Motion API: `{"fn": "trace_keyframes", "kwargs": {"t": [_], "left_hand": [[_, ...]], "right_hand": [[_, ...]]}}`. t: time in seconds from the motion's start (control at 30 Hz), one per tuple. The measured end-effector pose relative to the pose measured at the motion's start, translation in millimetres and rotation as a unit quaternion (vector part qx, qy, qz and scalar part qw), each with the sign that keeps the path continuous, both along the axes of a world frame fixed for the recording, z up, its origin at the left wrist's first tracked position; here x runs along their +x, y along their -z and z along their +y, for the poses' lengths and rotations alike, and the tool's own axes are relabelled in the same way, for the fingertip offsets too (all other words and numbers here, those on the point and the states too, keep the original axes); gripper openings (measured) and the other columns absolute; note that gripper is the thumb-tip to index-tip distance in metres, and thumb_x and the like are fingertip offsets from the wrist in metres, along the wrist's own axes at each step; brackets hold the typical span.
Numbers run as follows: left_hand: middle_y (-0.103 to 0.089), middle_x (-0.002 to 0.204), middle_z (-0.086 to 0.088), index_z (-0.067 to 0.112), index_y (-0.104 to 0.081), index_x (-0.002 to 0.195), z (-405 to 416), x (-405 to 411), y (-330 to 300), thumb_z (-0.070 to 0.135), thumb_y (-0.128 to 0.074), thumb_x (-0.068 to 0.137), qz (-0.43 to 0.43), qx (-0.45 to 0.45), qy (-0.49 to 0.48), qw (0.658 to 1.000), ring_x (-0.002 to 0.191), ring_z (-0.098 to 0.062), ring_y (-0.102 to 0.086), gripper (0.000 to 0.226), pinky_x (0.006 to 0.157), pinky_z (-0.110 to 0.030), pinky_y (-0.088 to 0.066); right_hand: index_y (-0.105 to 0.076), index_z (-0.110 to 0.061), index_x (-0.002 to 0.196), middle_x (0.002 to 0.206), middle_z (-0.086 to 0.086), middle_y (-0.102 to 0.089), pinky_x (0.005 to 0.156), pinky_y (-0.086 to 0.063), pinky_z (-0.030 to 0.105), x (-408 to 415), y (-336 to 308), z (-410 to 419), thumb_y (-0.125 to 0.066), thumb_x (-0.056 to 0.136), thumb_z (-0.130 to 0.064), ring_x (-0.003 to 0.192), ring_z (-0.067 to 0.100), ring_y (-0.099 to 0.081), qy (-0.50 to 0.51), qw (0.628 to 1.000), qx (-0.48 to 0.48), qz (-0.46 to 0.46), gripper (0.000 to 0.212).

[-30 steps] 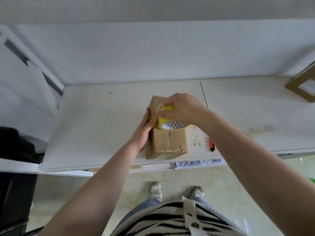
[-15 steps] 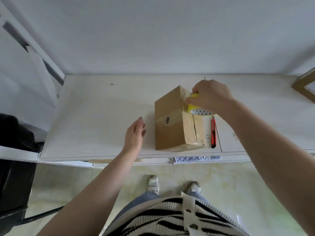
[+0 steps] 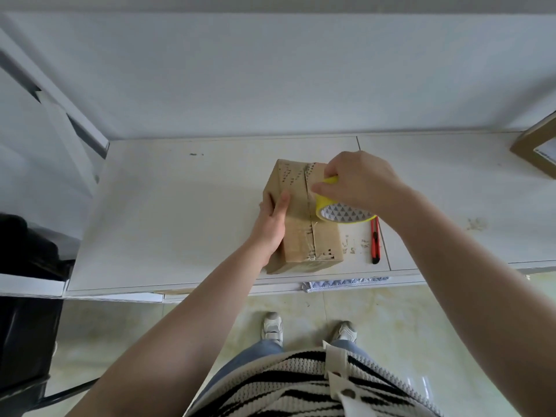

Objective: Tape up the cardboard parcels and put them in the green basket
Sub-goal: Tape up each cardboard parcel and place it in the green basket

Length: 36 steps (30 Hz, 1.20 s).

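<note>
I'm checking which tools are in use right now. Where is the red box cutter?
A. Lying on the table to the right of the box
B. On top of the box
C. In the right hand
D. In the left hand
A: the cutter lies on the table right of the box, while the right hand holds the tape roll and the left hand steadies the box.

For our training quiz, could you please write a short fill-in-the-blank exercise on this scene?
1. The right hand grips a roll of ____ tape.
2. The left hand rests on the cardboard ____.
3. The red utility knife lies on the ____, to the parcel's right.

Missing words: yellow; parcel; table
</note>
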<state>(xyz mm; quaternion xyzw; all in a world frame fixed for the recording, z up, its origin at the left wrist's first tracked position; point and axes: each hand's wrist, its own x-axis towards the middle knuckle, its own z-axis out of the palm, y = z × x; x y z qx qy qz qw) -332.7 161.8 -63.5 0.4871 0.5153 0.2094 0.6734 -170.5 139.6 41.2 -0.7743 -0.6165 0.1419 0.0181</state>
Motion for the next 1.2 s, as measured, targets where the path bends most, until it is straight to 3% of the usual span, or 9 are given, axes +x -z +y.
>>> {"fn": "trace_keyframes", "kwargs": {"t": [0.17,0.3,0.4,0.47,0.57,0.7,0.97,1.13,1.2], "left_hand": [[-0.045,0.134,0.016,0.024,-0.030,0.152,2.7,-4.6,2.5,0.049,-0.037,0.102,0.002,0.027,0.001,1.000,0.116,-0.004,-0.049,0.057,0.091,-0.018,-0.040],[-0.049,0.122,0.022,0.030,-0.021,0.155,3.6,-10.7,5.2,0.054,-0.038,0.100,-0.034,-0.026,0.009,0.999,0.087,0.020,-0.055,0.062,0.066,-0.001,-0.043],[-0.042,0.147,0.014,0.031,-0.010,0.157,1.2,-14.9,9.8,0.052,-0.045,0.098,-0.046,-0.036,0.041,0.997,0.117,0.004,-0.051,0.072,0.092,-0.017,-0.043],[-0.048,0.147,0.005,0.025,-0.023,0.155,2.0,-19.0,15.1,0.043,-0.048,0.099,-0.051,-0.013,0.031,0.998,0.126,-0.009,-0.053,0.063,0.098,-0.025,-0.044],[-0.053,0.143,0.003,0.019,-0.035,0.150,3.2,-27.0,16.8,0.039,-0.046,0.101,-0.041,0.014,0.012,0.999,0.127,-0.009,-0.053,0.054,0.107,-0.028,-0.040],[-0.057,0.138,0.009,0.026,-0.045,0.142,1.9,-27.1,13.5,0.038,-0.047,0.102,-0.039,0.040,0.032,0.998,0.125,-0.008,-0.055,0.042,0.111,-0.035,-0.039],[-0.061,0.132,0.008,0.030,-0.048,0.135,5.9,-29.9,5.5,0.036,-0.051,0.100,-0.039,0.008,0.055,0.998,0.118,-0.008,-0.060,0.035,0.107,-0.036,-0.045],[-0.039,0.153,0.001,0.024,-0.002,0.157,14.1,-15.6,-2.7,0.041,-0.062,0.093,0.038,-0.047,0.044,0.997,0.134,-0.020,-0.046,0.090,0.114,-0.046,-0.035],[-0.045,0.148,0.003,0.024,-0.007,0.156,11.0,-7.5,-4.8,0.053,-0.075,0.078,0.083,-0.041,0.037,0.995,0.131,-0.021,-0.049,0.107,0.112,-0.046,-0.038]], "right_hand": [[-0.041,-0.026,0.062,0.059,-0.006,-0.049,0.048,-0.028,0.025,-8.6,-2.1,2.9,-0.060,0.083,-0.060,0.055,0.010,-0.048,0.000,1.000,-0.028,-0.013,0.045],[-0.043,-0.027,0.064,0.061,-0.009,-0.048,0.049,-0.028,0.025,-8.8,1.9,3.6,-0.060,0.084,-0.060,0.056,0.006,-0.044,-0.007,0.999,-0.041,-0.017,0.042],[-0.050,-0.030,0.072,0.065,-0.014,-0.050,0.052,-0.030,0.024,-12.7,7.0,1.1,-0.057,0.083,-0.064,0.063,0.009,-0.050,-0.014,1.000,-0.022,-0.014,0.036],[-0.048,-0.030,0.057,0.056,-0.013,-0.046,0.050,-0.028,0.025,-15.5,8.4,2.8,-0.057,0.082,-0.066,0.057,0.008,-0.047,-0.005,1.000,-0.014,0.020,0.045],[-0.044,-0.021,0.048,0.046,-0.010,-0.042,0.048,-0.027,0.024,-3.9,5.4,5.6,-0.061,0.078,-0.065,0.048,0.010,-0.043,-0.003,0.998,-0.028,0.051,0.056],[-0.059,-0.023,0.057,0.057,-0.006,-0.059,0.048,-0.034,0.021,31.5,18.4,-7.6,-0.063,0.076,-0.067,0.058,0.010,-0.057,0.020,0.997,-0.068,0.021,0.048],[-0.066,-0.014,0.063,0.055,0.000,-0.053,0.052,-0.039,0.025,46.2,78.7,-18.3,-0.059,0.056,-0.081,0.052,0.013,-0.050,0.087,0.970,-0.079,0.214,0.068],[-0.064,-0.019,0.058,0.051,-0.006,-0.052,0.054,-0.040,0.025,49.5,85.7,-17.4,-0.052,0.049,-0.086,0.050,0.012,-0.050,0.069,0.964,-0.085,0.242,0.069],[-0.064,-0.016,0.060,0.052,-0.003,-0.050,0.055,-0.040,0.027,49.6,86.6,-17.3,-0.058,0.056,-0.081,0.052,0.014,-0.049,0.070,0.962,-0.090,0.246,0.065]]}}
